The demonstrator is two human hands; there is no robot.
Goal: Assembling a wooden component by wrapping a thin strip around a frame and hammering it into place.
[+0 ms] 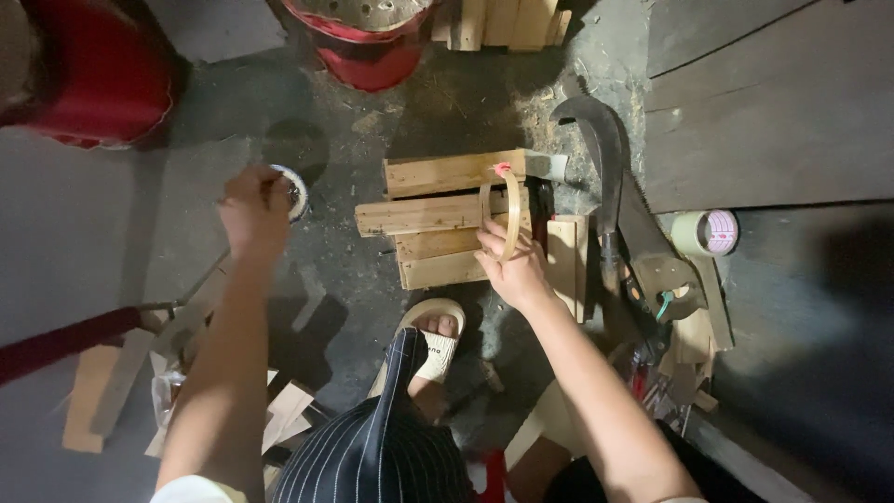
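A sandalled foot [436,343] rested on the concrete floor [84,233]. The right hand [510,265] pinched a bent wooden strip [511,212], its hoop not yet closed, over stacked planks [438,214]. Farther left, the left hand [253,210] gripped a small tin [294,193].

Both arms reach forward, the left hand [253,210] curled closed, the right hand [510,265] pinching with its fingers.
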